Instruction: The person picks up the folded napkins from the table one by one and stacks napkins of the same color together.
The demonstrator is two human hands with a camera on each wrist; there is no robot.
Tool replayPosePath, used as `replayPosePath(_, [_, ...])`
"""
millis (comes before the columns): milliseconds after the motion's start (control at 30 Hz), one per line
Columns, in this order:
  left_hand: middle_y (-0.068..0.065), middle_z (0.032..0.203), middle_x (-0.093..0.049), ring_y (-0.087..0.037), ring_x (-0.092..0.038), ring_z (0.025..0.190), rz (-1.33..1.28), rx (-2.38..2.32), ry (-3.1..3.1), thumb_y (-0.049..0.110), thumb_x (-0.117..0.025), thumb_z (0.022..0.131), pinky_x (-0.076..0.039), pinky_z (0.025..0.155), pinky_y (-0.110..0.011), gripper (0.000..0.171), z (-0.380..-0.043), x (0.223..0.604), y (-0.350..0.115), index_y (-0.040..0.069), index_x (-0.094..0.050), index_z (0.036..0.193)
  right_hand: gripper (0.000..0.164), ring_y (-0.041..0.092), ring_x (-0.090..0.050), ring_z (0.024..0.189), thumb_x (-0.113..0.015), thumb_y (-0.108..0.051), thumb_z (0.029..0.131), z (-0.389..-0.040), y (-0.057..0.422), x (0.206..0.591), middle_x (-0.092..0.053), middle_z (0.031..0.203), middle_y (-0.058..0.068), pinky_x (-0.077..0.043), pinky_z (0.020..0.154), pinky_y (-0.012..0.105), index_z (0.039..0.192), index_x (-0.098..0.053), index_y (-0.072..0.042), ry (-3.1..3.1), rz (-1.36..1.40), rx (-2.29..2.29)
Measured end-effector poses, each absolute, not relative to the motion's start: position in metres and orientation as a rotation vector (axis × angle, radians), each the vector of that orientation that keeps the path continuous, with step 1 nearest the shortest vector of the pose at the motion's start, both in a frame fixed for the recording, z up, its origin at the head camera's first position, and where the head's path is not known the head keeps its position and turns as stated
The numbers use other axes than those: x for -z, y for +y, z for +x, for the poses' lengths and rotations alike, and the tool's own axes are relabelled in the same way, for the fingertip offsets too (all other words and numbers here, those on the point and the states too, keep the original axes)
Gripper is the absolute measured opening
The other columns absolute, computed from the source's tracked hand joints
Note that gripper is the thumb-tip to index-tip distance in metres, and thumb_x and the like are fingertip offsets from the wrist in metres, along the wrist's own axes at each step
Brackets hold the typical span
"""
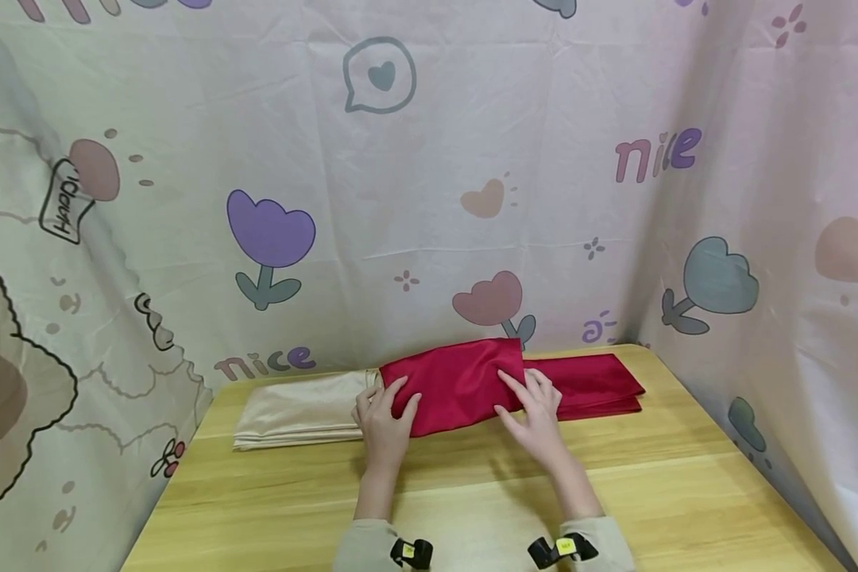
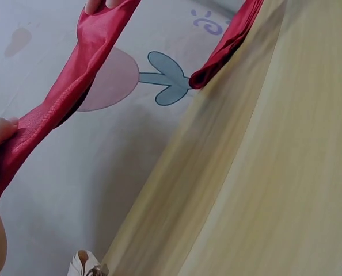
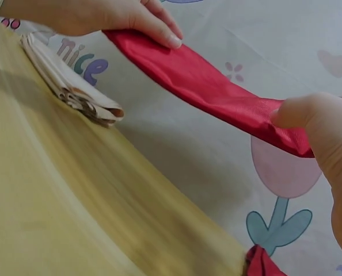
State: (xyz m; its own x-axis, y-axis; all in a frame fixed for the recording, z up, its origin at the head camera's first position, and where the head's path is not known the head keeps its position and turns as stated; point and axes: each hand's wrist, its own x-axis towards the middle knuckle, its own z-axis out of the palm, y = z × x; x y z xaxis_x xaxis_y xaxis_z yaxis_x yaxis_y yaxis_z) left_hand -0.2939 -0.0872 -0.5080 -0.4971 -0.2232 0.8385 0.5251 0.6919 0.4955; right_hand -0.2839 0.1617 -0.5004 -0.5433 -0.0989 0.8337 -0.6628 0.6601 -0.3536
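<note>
Both hands hold a folded red satiny cloth (image 1: 457,389) up above the table, its face tilted toward the head camera. The left hand (image 1: 384,421) grips its left end, thumb on the near side, while the right hand (image 1: 536,413) pinches its right end. In the right wrist view the held red cloth (image 3: 200,86) stretches between the two hands with a slight sag, clear of the tabletop. The right thumb (image 3: 295,112) presses on its face there. The left wrist view shows the same red cloth (image 2: 67,86) from the other end.
A folded cream cloth (image 1: 296,409) lies at the back left of the wooden table (image 1: 472,492). Another folded red cloth (image 1: 589,385) lies at the back right. A printed curtain (image 1: 415,159) hangs behind the table and along its sides.
</note>
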Motion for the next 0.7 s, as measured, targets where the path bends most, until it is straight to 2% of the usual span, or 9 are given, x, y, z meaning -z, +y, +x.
replayPosePath(400, [-0.014,0.092,-0.077,-0.03,-0.05,0.099,-0.328,0.972,-1.924,0.008,-0.088,0.078,-0.031,0.091,-0.052,0.034,-0.286,0.496,-0.071,0.006,-0.078,0.11,0.055,0.041,-0.041,0.12,-0.082,-0.006,0.072,-0.281,0.188,0.504,-0.062,0.114,0.03,-0.025,0.086,0.056,0.126,-0.071,-0.002,-2.018,0.602,-0.768])
replayPosePath(467, [-0.013,0.092,-0.076,-0.03,-0.049,0.1,-0.343,0.989,-1.937,0.008,-0.087,0.079,-0.031,0.095,-0.056,0.034,-0.285,0.495,-0.068,0.006,-0.077,0.111,0.049,0.042,-0.041,0.119,-0.08,-0.012,0.078,-0.281,0.193,0.505,-0.062,0.113,0.03,-0.025,0.085,0.056,0.126,-0.071,-0.002,-2.005,0.605,-0.758])
replayPosePath(567, [-0.013,0.092,-0.076,-0.03,-0.049,0.1,-0.356,0.99,-1.947,0.008,-0.087,0.079,-0.031,0.096,-0.057,0.034,-0.284,0.496,-0.064,0.007,-0.077,0.111,0.043,0.042,-0.042,0.118,-0.072,-0.032,0.094,-0.281,0.199,0.507,-0.062,0.112,0.03,-0.024,0.084,0.055,0.124,-0.072,-0.002,-1.991,0.603,-0.743])
replayPosePath(633, [-0.012,0.093,-0.077,-0.03,-0.05,0.101,-0.362,0.979,-1.944,0.008,-0.087,0.078,-0.031,0.096,-0.054,0.035,-0.284,0.497,-0.061,0.007,-0.077,0.111,0.051,0.042,-0.042,0.118,-0.062,-0.047,0.101,-0.281,0.202,0.509,-0.063,0.112,0.031,-0.024,0.084,0.055,0.122,-0.072,-0.002,-1.985,0.597,-0.736])
replayPosePath(700, [-0.012,0.094,-0.078,-0.03,-0.051,0.101,-0.368,0.968,-1.941,0.007,-0.088,0.078,-0.031,0.093,-0.051,0.035,-0.284,0.498,-0.058,0.007,-0.077,0.111,0.059,0.042,-0.043,0.117,-0.054,-0.055,0.103,-0.28,0.206,0.51,-0.064,0.111,0.032,-0.024,0.083,0.055,0.121,-0.073,-0.001,-1.978,0.59,-0.73])
